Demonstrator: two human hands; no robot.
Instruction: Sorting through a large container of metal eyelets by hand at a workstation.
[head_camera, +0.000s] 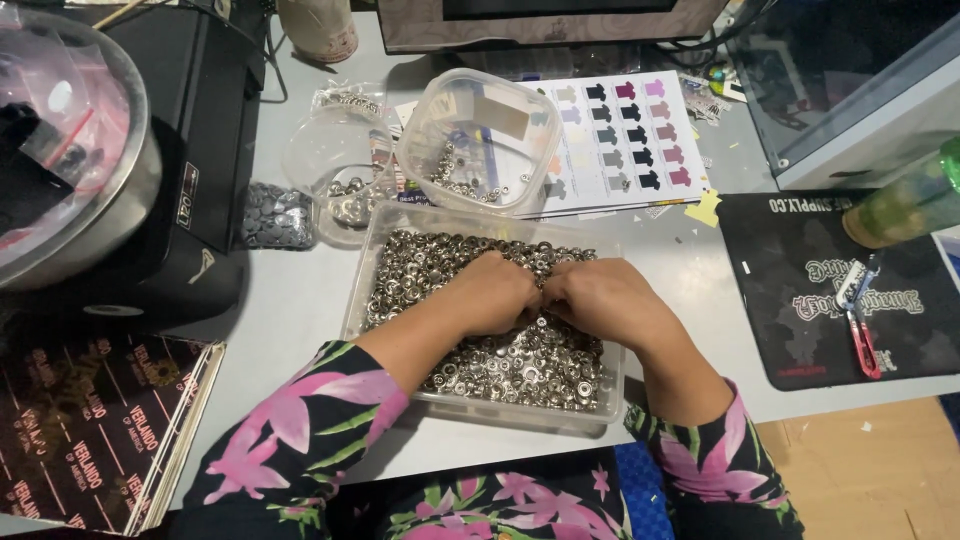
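Note:
A clear rectangular plastic tub (372, 262) in front of me is full of small silver metal snap fasteners (520, 365). My left hand (492, 292) and my right hand (600, 297) rest on the pile, knuckles up, fingertips meeting near the tub's middle. The fingers curl down into the fasteners, so what they pinch is hidden. Both sleeves are black with pink flowers.
Behind the tub stand a square clear container (478, 140) and a round clear cup (340, 170), each holding a few fasteners. A colour chart sheet (630, 135) lies beyond. A black machine (190, 180) is at the left, and a black mat (850, 290) with red snips (865, 340) at the right.

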